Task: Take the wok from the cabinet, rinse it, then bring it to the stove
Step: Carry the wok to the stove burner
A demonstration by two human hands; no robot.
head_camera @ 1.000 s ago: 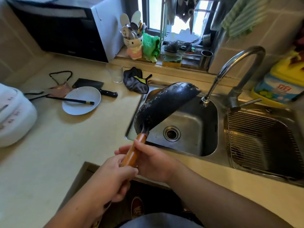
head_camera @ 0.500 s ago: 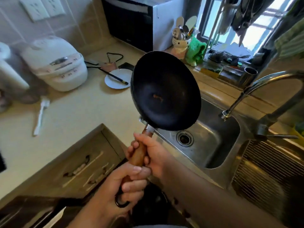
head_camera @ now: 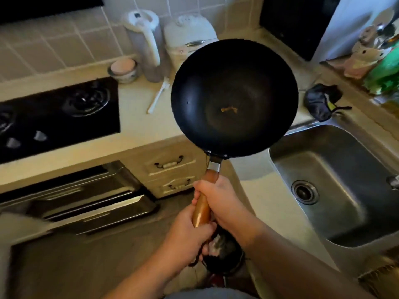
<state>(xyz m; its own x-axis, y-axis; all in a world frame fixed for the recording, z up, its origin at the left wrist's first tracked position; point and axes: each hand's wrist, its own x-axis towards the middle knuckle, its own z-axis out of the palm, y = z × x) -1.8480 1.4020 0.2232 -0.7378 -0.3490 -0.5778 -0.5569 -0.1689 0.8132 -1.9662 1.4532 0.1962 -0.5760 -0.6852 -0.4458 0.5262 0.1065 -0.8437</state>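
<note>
The black wok [head_camera: 234, 83] with a wooden handle [head_camera: 203, 207] hangs level in the air over the counter edge, between the sink and the stove. A small brown speck lies in its bottom. My right hand [head_camera: 218, 199] grips the handle high up. My left hand [head_camera: 187, 238] grips the handle's lower end. The black gas stove [head_camera: 54, 117] with its burner [head_camera: 86, 100] sits at the left. The steel sink [head_camera: 336, 190] lies at the right.
A white kettle [head_camera: 146, 39], a white rice cooker [head_camera: 190, 31], a small bowl [head_camera: 124, 69] and a white brush [head_camera: 158, 96] stand on the counter behind the wok. A dark cloth [head_camera: 321, 100] lies by the sink. Drawers [head_camera: 170, 165] and a pulled-out rack [head_camera: 90, 203] are below.
The wok has left the sink and swung left, turning from tilted on edge to level with its inside up. My view has turned left, bringing the stove in. Both hands stay on the handle.
</note>
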